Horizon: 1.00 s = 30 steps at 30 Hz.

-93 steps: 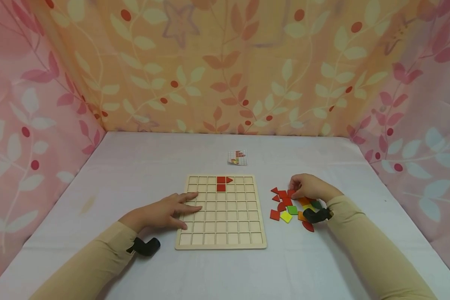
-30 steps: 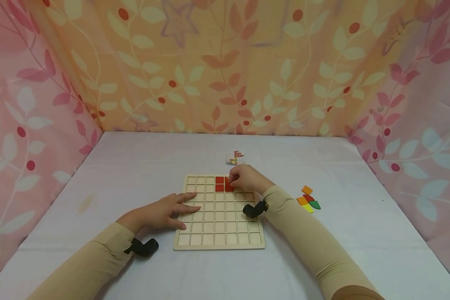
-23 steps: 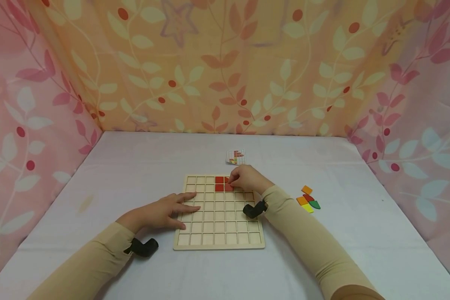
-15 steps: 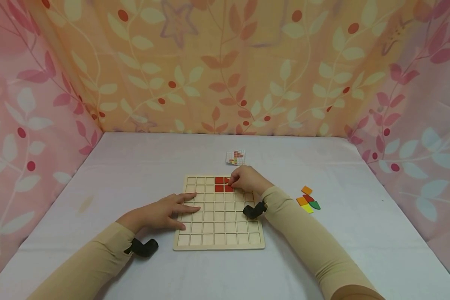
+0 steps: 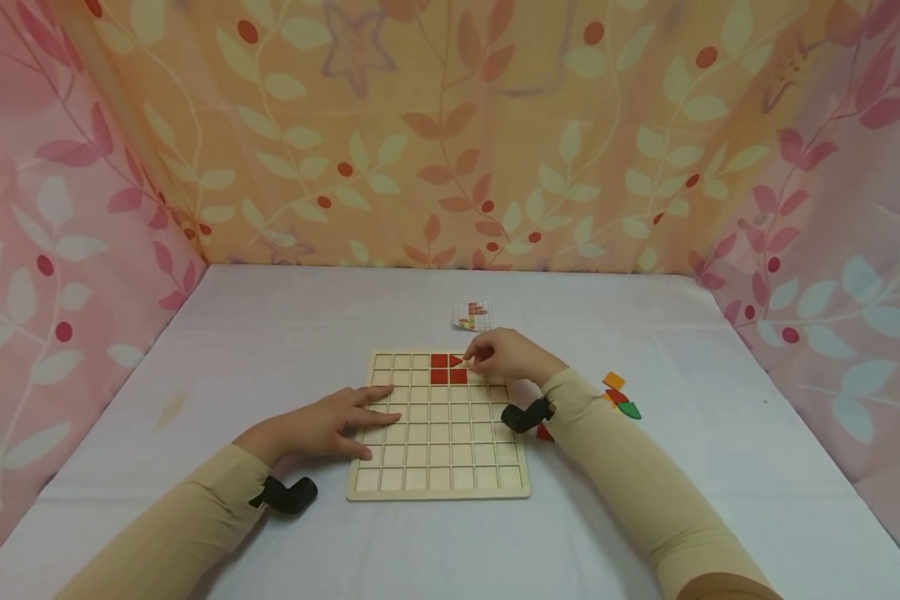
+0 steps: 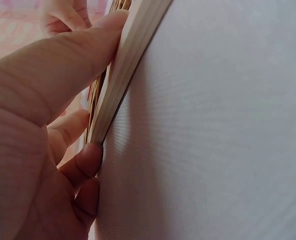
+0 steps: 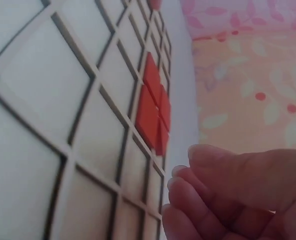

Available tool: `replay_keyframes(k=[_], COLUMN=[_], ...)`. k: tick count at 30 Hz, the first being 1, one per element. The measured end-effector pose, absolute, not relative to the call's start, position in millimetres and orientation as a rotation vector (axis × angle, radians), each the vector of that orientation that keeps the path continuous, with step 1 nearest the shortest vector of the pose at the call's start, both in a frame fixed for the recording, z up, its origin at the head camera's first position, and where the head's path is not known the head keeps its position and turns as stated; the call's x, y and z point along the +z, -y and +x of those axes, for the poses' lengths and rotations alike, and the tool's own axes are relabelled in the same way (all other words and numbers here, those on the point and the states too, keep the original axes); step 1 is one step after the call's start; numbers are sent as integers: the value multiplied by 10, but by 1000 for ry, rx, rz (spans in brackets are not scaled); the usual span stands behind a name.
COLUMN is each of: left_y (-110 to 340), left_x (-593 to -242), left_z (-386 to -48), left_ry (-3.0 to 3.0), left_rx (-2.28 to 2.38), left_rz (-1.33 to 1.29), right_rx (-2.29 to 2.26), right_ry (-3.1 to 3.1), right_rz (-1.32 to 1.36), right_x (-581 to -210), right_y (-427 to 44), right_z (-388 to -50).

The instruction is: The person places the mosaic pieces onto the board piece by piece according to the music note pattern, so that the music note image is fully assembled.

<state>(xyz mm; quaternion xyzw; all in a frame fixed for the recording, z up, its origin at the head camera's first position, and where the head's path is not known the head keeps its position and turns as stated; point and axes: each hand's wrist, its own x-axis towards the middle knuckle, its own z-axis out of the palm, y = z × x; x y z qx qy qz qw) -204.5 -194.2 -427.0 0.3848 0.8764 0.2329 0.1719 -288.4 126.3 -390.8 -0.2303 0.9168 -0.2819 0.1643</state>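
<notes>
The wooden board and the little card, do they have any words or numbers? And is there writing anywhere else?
No words, numbers or signs can be read.
Wooden board: no writing seen, just grid squares.
Red pieces on it: plain.
Little card: a tiny coloured grid picture; any writing is too small to read.
Patterned backdrop: no readable words.

Your left hand (image 5: 330, 421) lies at the board's (image 5: 450, 495) left edge, fingers spread over the rim, thumb set apart toward the near left corner; two fingers bend against its side. Your right hand (image 5: 513, 354) is at the far right corner, fingers loosely curled, thumb extended. Your left forearm (image 5: 176, 521) slants rightward, your right forearm (image 5: 645, 471) leftward, both angled inward.
</notes>
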Motion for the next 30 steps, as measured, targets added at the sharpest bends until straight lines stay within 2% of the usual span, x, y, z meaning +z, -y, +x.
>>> replay_keyframes(k=[6,18,30], left_y=[1931,1928,1941], left_x=[-4244,-4233,-4241], left_z=[-2033,-2025,-2031], left_ry=[-2488,-2486,-2479], left_rx=[657,657,682], left_rz=[1078,1070,1104], right_rx=[-808,-745,-695], right_ry=[-2614,-2630,-2590], right_rz=[-543,-419,-285], right_x=[-3819,-3875,-3951], right_y=[-1488,-2017,-2249], right_z=[-2858,-2844,-2767])
